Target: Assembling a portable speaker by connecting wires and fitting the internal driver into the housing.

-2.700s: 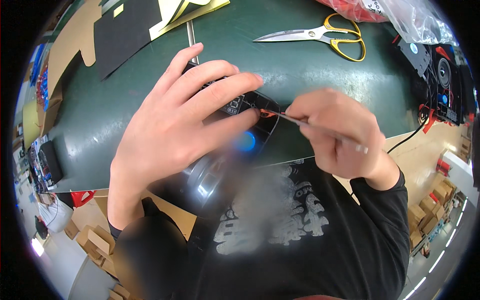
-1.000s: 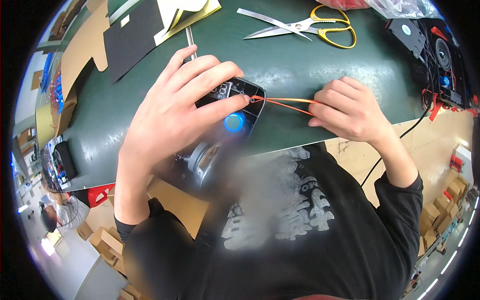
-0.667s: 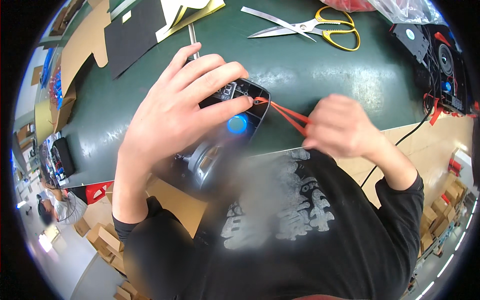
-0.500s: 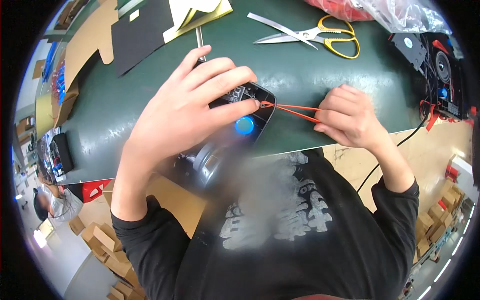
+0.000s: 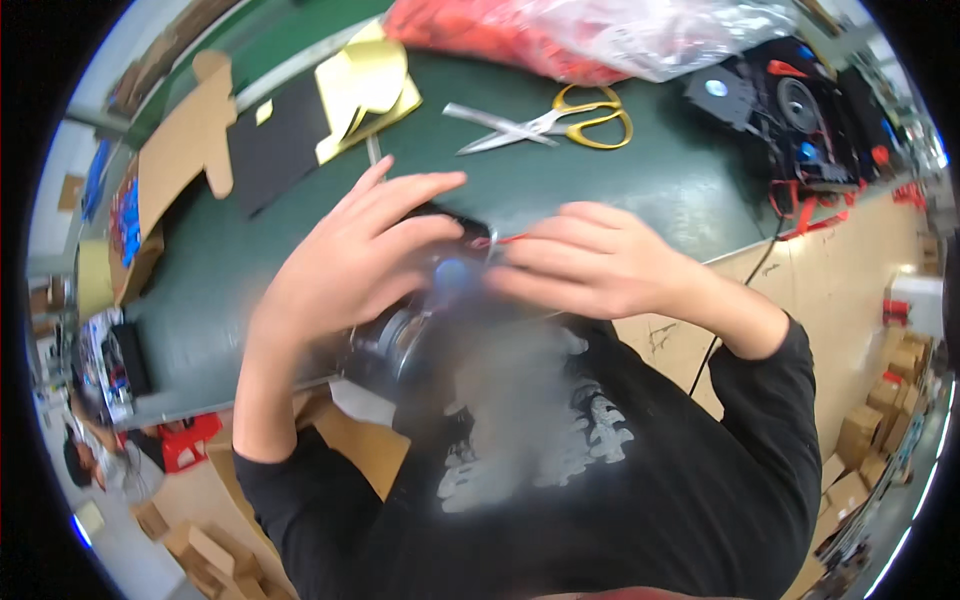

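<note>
A black plastic housing with a round silvery speaker [image 5: 402, 332] and a blue-lit round button [image 5: 452, 276] lies under the left hand [image 5: 345, 255] and to the left of the right hand [image 5: 600, 262]; much of it is covered or blurred. The left hand is spread open, its fingers apart above the housing; whether they press on it, I cannot tell. A thin orange-red band [image 5: 508, 239] runs from the housing's end to the right hand, whose fingers are bent and close together, with the thumb just below; blur hides whether they pinch the band. Beyond the right hand lie yellow-handled metal scissors [image 5: 545, 124], with a narrow silvery strip [image 5: 478, 118] crossing their blades. Beyond the left hand are a flat black sheet [image 5: 280, 140] and pale yellow sheets [image 5: 370, 85]. Well to the right of the right hand sits a black speaker assembly with red pieces [image 5: 815, 125].
</note>
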A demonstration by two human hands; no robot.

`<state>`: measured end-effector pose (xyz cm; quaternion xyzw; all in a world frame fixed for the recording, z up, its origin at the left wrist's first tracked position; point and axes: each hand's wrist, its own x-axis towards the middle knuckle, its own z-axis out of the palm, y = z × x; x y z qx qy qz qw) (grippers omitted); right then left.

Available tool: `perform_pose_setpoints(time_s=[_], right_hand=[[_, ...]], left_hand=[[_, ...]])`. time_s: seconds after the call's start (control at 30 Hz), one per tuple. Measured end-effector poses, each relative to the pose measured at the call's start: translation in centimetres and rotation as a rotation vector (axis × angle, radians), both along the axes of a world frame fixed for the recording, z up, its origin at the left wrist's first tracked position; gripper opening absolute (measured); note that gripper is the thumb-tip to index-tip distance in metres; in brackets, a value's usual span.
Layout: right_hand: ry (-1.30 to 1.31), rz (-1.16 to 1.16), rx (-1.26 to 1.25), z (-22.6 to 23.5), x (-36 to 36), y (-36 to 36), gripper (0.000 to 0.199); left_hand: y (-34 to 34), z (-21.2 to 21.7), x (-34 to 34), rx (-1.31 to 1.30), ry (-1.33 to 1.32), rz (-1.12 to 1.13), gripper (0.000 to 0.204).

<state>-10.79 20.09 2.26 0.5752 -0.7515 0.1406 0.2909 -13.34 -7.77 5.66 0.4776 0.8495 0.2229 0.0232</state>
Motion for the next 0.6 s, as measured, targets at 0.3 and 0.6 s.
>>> perform_pose_setpoints(time_s=[0.3,0.6], right_hand=[[-0.108,0.145,0.035,0.1,-2.3,-2.0,0.009],[-0.221,0.264,0.098,1.5,-2.3,-2.3,0.011]], left_hand=[[-6.3,0.6,4.8,0.1,0.114,0.358,0.048],[-9.9,-3.2,12.1,0.395,0.112,0.528,0.045]])
